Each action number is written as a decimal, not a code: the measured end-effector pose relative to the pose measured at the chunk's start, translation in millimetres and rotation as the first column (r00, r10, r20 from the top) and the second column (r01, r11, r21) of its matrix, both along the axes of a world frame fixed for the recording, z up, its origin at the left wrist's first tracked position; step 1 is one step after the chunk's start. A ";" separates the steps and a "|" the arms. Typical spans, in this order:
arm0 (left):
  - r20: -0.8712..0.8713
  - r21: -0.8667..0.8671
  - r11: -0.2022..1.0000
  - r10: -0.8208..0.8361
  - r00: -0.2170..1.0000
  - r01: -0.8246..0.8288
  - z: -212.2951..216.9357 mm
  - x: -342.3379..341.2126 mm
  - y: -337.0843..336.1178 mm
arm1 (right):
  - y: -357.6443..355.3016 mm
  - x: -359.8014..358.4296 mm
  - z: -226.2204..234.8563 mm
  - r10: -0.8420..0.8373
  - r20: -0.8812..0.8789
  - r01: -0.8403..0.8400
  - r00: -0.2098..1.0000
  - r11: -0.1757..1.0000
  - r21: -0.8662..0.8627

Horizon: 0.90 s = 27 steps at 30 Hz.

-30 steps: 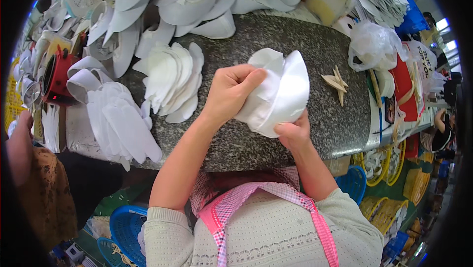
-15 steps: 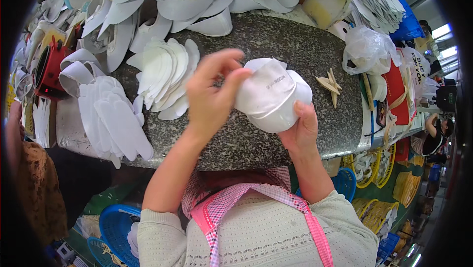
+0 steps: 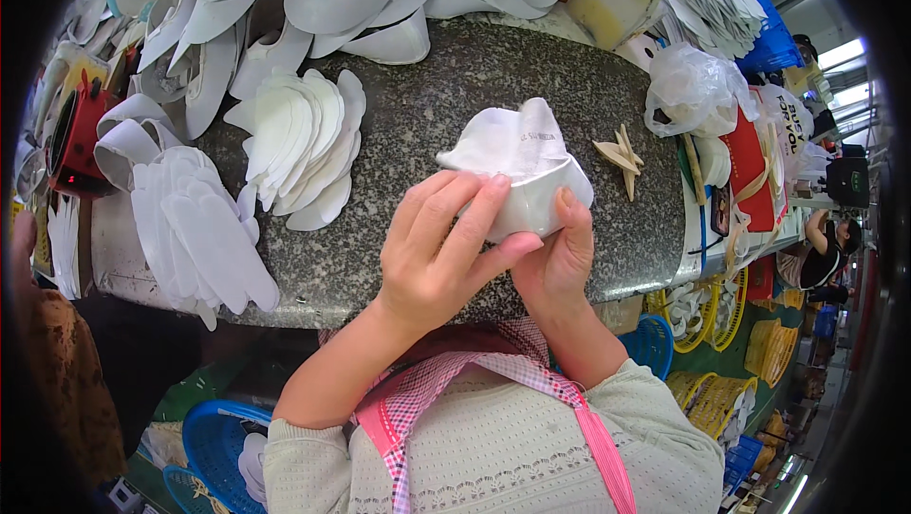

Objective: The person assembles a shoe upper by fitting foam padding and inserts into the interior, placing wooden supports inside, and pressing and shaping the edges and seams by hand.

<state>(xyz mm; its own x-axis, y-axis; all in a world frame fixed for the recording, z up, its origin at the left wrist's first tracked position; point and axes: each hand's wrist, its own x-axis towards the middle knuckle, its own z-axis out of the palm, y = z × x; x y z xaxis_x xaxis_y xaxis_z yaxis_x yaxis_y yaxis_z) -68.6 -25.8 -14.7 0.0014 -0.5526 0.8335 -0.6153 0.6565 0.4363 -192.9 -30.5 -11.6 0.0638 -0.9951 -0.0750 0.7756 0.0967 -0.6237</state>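
Over the dark speckled stone worktop (image 3: 455, 77), a white shoe upper (image 3: 539, 193) is held between my two hands. It is bent into a rounded shape, with a pale fabric lining flap standing up on its far side. My left hand (image 3: 432, 246) pinches its near left edge, fingers on top and thumb below. My right hand (image 3: 558, 253) grips the near right side, thumb on the outer face and the other fingers mostly hidden. To the left lie a fanned stack of white curved pieces (image 3: 299, 139) and a pile of long white insole-shaped pieces (image 3: 195, 229).
White uppers (image 3: 351, 1) are heaped along the back. Several pointed pale strips (image 3: 622, 161) lie to the right, near a clear plastic bag (image 3: 697, 87) and a red box (image 3: 748, 168). A red device (image 3: 81, 139) stands far left. Blue (image 3: 228, 443) and yellow baskets (image 3: 716, 405) sit below the worktop.
My left hand has come down from above the upper onto its near left edge. The upper has been tilted, and its lining flap now stands up at the far side.
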 end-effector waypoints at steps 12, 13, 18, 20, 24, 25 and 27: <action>-0.027 0.328 0.927 -0.186 0.982 0.184 7.6 11.3 -6.4 | -5.3 -5.8 -9.7 -0.126 -0.097 0.113 0.987 0.985 -0.133; -0.012 0.417 0.889 -0.205 0.979 0.191 7.1 12.0 -6.5 | -6.4 -6.4 -11.4 -0.126 -0.097 0.113 0.987 0.985 -0.129; -0.199 0.619 0.689 -0.327 0.924 0.377 8.9 16.3 -11.5 | -14.9 -16.3 -23.3 -0.152 -0.228 0.086 0.962 0.957 -0.276; -0.371 0.647 0.574 -0.338 0.865 0.502 9.4 18.3 -14.7 | -19.2 -20.8 -21.6 -0.108 -0.237 0.037 0.966 0.958 -0.284; -0.315 0.665 0.551 -0.405 0.858 0.504 17.5 29.5 -16.1 | -26.0 -22.3 -26.9 0.049 -0.201 -0.094 0.978 0.970 -0.225; -0.363 0.692 0.478 -0.417 0.833 0.541 17.4 31.8 -16.4 | -28.6 -23.7 -27.4 0.047 -0.203 -0.093 0.978 0.971 -0.221; -0.609 0.583 0.436 -0.324 0.724 0.685 9.5 33.4 -19.1 | -30.4 -24.6 -27.2 0.126 -0.130 -0.151 0.984 0.968 -0.203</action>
